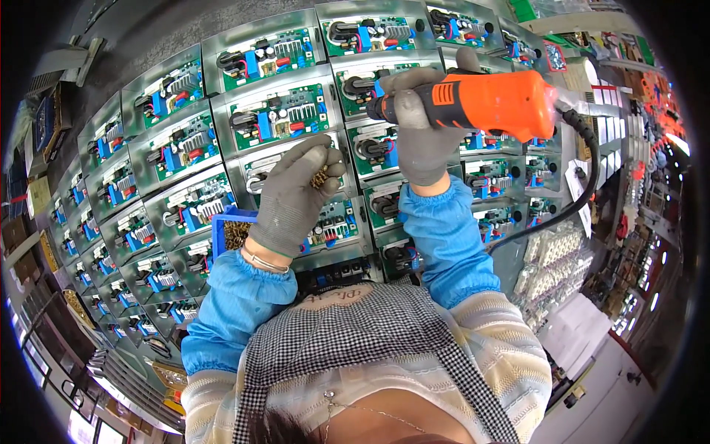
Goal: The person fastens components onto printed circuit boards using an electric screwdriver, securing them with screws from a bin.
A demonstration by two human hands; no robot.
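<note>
In a grey glove, my right hand is wrapped round an orange and black electric screwdriver, which lies sideways with its black nose toward the left. A black cable curves down from its rear end. My gloved left hand is curled over a small bunch of brass-coloured screws. Beneath both hands spread rows of metal trays, each with a green circuit board carrying blue, black and red parts. The board under my left hand is partly hidden. A blue box of the same screws stands beside my left wrist.
More boards in metal trays fill the bench to the left and far side. On the right lie many small pale parts in rows and a white sheet. Shelving and bins line the right rim.
</note>
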